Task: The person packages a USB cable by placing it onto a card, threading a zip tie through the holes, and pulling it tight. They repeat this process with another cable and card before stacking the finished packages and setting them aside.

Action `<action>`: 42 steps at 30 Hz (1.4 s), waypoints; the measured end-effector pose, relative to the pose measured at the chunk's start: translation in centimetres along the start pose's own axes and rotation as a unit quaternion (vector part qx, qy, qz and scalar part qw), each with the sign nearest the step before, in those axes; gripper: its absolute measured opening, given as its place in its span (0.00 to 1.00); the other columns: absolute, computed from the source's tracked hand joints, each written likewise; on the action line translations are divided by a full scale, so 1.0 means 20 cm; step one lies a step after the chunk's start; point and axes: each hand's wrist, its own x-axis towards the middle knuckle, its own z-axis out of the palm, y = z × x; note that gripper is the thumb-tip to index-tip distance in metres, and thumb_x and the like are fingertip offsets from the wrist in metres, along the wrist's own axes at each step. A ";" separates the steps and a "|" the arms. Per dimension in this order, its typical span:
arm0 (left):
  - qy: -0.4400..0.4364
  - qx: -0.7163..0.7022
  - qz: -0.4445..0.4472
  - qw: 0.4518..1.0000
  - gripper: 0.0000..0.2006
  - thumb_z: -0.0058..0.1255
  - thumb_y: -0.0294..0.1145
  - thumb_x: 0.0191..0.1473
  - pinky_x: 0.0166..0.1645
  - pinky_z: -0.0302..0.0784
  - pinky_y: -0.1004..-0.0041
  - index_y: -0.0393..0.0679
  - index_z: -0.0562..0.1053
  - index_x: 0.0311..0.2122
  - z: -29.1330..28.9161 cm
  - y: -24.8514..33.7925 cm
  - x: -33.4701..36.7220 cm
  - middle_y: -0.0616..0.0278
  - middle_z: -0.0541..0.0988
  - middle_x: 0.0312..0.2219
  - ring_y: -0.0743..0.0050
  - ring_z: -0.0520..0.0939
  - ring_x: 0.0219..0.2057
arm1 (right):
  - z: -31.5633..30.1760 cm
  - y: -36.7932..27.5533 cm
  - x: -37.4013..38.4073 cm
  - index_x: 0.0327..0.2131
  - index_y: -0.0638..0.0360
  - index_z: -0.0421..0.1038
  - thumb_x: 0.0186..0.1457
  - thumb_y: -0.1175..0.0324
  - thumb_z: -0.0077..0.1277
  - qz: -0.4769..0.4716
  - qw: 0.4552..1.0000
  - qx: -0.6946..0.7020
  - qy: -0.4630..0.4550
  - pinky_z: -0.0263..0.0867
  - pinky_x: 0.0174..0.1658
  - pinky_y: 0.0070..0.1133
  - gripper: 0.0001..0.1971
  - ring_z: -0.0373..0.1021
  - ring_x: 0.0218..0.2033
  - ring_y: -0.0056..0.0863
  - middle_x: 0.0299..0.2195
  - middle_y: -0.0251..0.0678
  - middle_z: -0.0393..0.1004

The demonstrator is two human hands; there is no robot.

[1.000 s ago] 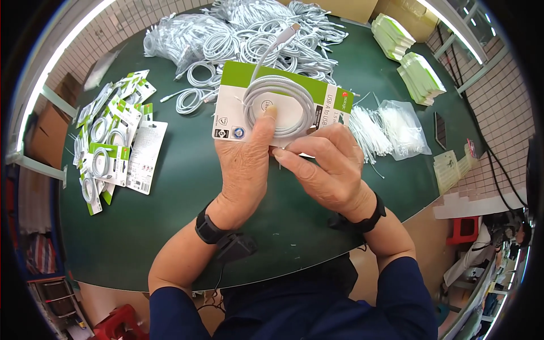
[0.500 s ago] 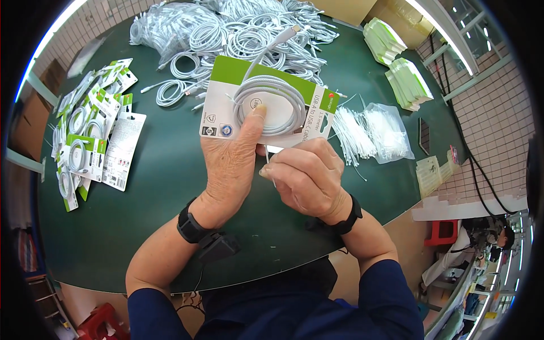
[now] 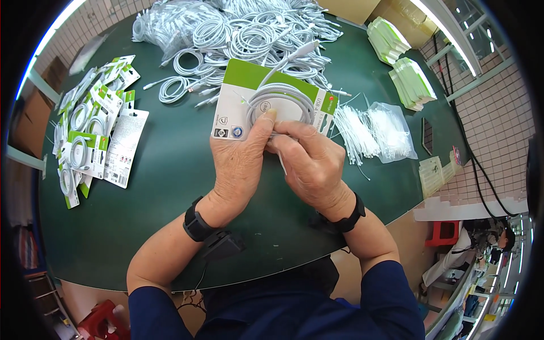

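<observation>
A green-and-white packaging card (image 3: 231, 102) is held up over the table with a coiled white cable (image 3: 306, 103) lying on its front. My left hand (image 3: 237, 161) grips the card's lower edge, its thumb pressed over the coil. Close beside that thumb, my right hand (image 3: 317, 167) is closed at the coil's lower side on a thin white cable tie (image 3: 282, 162), whose tail shows under the fingers. The cable's plug end (image 3: 305, 50) sticks up past the card's top edge. Fingers behind the card are hidden.
Loose coiled cables (image 3: 243, 34) heap at the back. Carded cables (image 3: 88, 130) pile up at left. White cable ties (image 3: 354, 130) lie beside a clear bag (image 3: 391, 133). Stacks of cards (image 3: 412, 85), a phone (image 3: 426, 136) and a cardboard box (image 3: 405, 22) stand at right.
My right hand has moved up and inward, from pulling the tie below the card to the coil's lower side near my left thumb. The card has shifted slightly right.
</observation>
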 end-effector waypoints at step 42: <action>-0.083 0.079 0.029 0.993 0.26 0.54 0.28 0.65 0.52 0.80 0.70 0.41 0.60 0.64 -0.01 0.10 0.00 0.57 0.75 0.52 0.69 0.80 0.49 | 0.01 -0.08 -0.06 0.36 0.65 0.74 0.43 0.84 0.64 -0.012 0.990 0.125 0.064 0.77 0.33 0.24 0.14 0.78 0.33 0.34 0.40 0.42 0.77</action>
